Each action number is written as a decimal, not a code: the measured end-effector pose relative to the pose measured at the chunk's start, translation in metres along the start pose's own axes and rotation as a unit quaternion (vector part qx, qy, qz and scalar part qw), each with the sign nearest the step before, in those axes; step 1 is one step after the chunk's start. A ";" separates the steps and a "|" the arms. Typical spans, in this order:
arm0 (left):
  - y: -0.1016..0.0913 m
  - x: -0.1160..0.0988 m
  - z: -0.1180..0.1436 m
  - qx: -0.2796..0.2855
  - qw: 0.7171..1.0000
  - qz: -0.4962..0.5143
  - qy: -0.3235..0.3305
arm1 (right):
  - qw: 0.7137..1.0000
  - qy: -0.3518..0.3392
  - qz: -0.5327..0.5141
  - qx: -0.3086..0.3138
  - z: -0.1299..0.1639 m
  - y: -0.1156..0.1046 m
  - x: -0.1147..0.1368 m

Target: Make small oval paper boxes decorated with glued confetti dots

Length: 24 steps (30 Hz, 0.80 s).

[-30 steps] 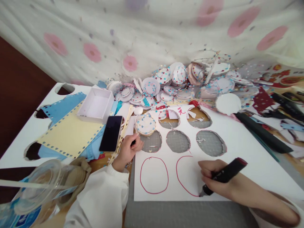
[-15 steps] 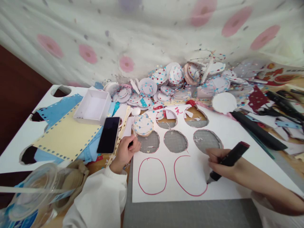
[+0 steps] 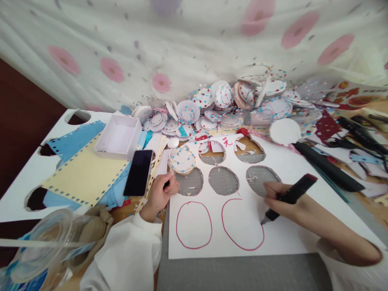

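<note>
My right hand (image 3: 280, 202) grips a black marker (image 3: 291, 198), its tip touching a white paper sheet (image 3: 218, 252). A red line there forms a full circle on the left and a second circle, open at its upper right, that ends at the tip. My left hand (image 3: 162, 192) is curled closed at the sheet's left edge; a small dark thing shows in its fingers, too little to name. Just above it lies a round white disc with blue and yellow hearts (image 3: 183, 159). Several round holes are cut through the sheet, and the grey cutting mat (image 3: 242, 273) shows through some.
A black phone (image 3: 138, 173), a white open box (image 3: 119, 135) and yellow paper (image 3: 87, 171) lie left. Decorated paper discs (image 3: 222, 95) pile up along the curtain. Black scissors (image 3: 348, 141) and paper scraps lie right; a clear plastic cup (image 3: 39, 250) stands near left.
My right hand has moved the marker slightly up and left, carrying the red line up the second circle's right side. My left hand stays in place.
</note>
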<state>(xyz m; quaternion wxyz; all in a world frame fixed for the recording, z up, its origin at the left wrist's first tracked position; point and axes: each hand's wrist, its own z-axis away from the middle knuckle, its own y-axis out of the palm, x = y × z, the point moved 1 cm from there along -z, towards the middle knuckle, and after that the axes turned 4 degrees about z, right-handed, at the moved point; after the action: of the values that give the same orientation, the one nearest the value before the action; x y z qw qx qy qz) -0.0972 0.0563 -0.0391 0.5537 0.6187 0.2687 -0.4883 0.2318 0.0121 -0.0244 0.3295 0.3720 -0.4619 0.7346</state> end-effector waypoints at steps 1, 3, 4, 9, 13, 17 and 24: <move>0.000 0.000 0.000 0.000 1.000 0.000 0.000 | 1.000 -0.002 -0.002 -0.004 -0.001 0.000 0.000; -0.001 0.001 0.000 0.001 1.000 -0.001 -0.001 | 1.000 -0.006 -0.005 -0.013 -0.002 -0.001 -0.001; -0.001 0.001 0.000 0.001 1.000 -0.001 -0.002 | 1.000 -0.008 -0.006 -0.018 -0.003 -0.001 -0.002; -0.001 0.000 0.000 -0.003 1.000 0.000 -0.001 | 0.998 -0.030 -0.019 -0.045 -0.008 0.000 -0.005; 0.000 0.000 0.000 -0.001 1.000 -0.001 -0.001 | 0.997 -0.040 -0.026 -0.056 -0.011 0.001 -0.002; 0.001 -0.001 0.000 0.001 1.000 0.000 0.001 | 0.995 -0.046 -0.028 -0.079 -0.013 0.003 0.001; 0.001 -0.001 0.000 0.003 1.000 -0.003 0.002 | 0.991 -0.068 -0.040 -0.112 -0.015 0.008 0.000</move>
<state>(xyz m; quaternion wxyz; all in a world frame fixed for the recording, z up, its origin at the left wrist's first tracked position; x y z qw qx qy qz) -0.0964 0.0566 -0.0378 0.5501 0.6205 0.2701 -0.4893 0.2214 0.0228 -0.0322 0.3660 0.4004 -0.5473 0.6373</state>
